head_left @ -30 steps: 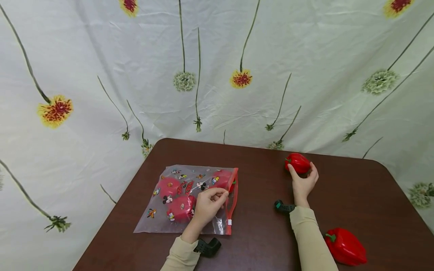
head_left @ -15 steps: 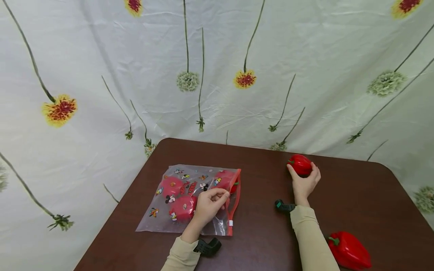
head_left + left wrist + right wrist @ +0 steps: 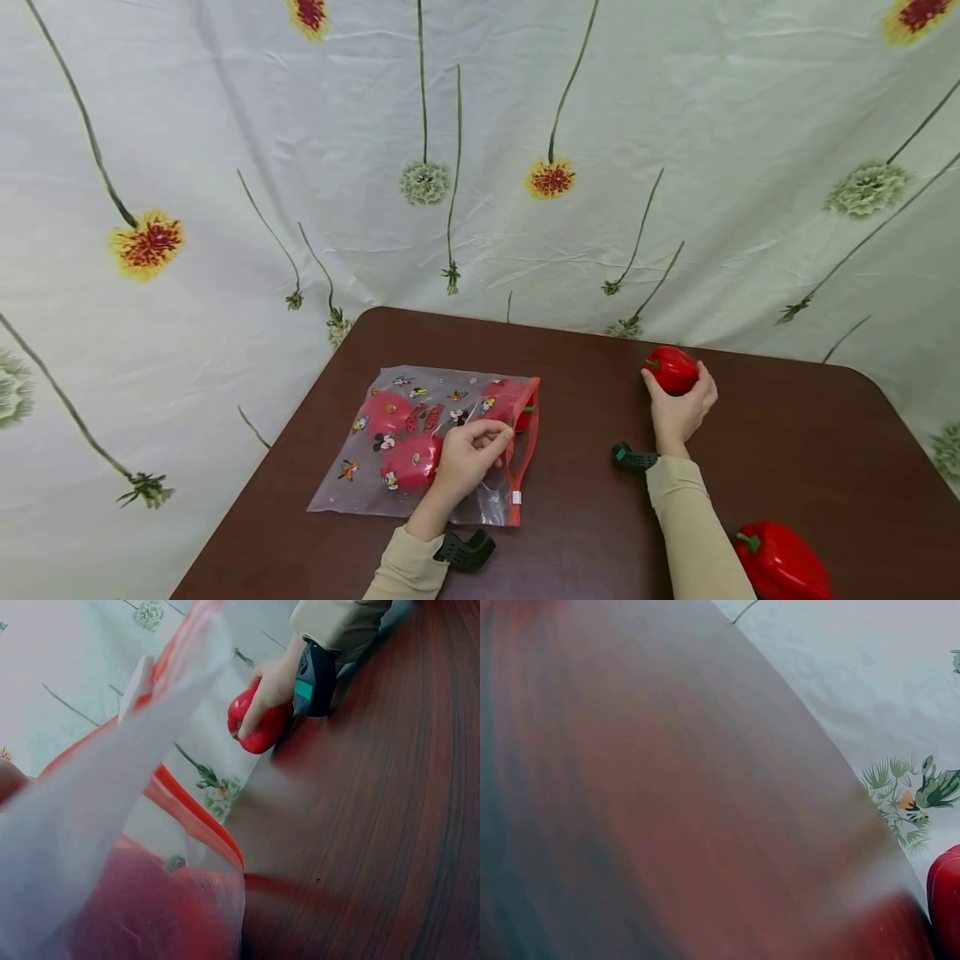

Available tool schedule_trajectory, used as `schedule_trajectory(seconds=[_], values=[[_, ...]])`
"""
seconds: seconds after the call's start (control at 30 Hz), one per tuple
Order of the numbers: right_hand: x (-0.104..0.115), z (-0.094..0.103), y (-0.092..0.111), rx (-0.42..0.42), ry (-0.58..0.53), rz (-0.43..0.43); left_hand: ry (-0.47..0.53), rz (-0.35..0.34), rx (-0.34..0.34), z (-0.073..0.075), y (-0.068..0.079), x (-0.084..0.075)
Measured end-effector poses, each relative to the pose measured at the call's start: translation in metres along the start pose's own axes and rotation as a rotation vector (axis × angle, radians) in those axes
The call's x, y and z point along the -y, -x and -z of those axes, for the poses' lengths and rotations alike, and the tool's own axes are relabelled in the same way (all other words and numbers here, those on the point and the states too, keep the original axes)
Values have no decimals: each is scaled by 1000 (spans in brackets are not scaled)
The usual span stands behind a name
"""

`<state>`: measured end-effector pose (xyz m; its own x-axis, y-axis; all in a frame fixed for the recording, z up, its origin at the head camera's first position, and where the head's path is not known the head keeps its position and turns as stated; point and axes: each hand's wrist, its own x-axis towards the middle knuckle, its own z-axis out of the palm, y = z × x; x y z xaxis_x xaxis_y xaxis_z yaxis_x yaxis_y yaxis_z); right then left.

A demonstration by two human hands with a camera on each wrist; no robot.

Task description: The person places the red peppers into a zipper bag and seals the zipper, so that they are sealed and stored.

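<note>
A clear zip bag (image 3: 352,492) with cartoon prints and a red slider edge lies on the left of the table, with several red bell peppers (image 3: 411,462) inside. My left hand (image 3: 467,458) pinches the upper layer of the bag near its open mouth. In the left wrist view, the lifted plastic (image 3: 97,817) stands away from the pepper beneath. Toward the table's back edge, my right hand (image 3: 681,408) grips another red bell pepper (image 3: 672,370) between thumb and fingers. Only part of that pepper (image 3: 946,900) enters the right wrist view, where the hand is out of sight.
One more red bell pepper (image 3: 783,562) lies at the front right, beside the right forearm. The dark brown table (image 3: 577,500) ends at a flower-printed cloth (image 3: 480,225) hanging behind it. A black wrist camera (image 3: 467,550) sits on the left wrist.
The head view has shifted slightly, so everything appears a little further right. Both hands keep their holds on the bag and the pepper.
</note>
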<state>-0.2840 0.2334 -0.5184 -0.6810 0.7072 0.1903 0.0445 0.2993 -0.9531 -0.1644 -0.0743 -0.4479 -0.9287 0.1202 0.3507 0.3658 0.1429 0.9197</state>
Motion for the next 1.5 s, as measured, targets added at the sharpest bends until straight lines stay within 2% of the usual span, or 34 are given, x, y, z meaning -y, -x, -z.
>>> schedule_trajectory(seconds=[0.13,0.27,0.6,1.13,1.37,1.5], values=[[-1,3,-1,-11,-31,-13,2,-4,4,-1,1,0],[-3,6,1,-8,-133,-24,-10,-11,-2,-1,1,0],[-3,20,12,142,-325,-29,-23,-14,-9,-2,1,0],[4,27,44,285,-373,-27,-17,-4,-10,0,1,0],[9,29,64,386,-442,-27,-28,-23,-20,0,1,1],[14,31,76,456,-453,-68,-34,-32,-28,-1,1,1]])
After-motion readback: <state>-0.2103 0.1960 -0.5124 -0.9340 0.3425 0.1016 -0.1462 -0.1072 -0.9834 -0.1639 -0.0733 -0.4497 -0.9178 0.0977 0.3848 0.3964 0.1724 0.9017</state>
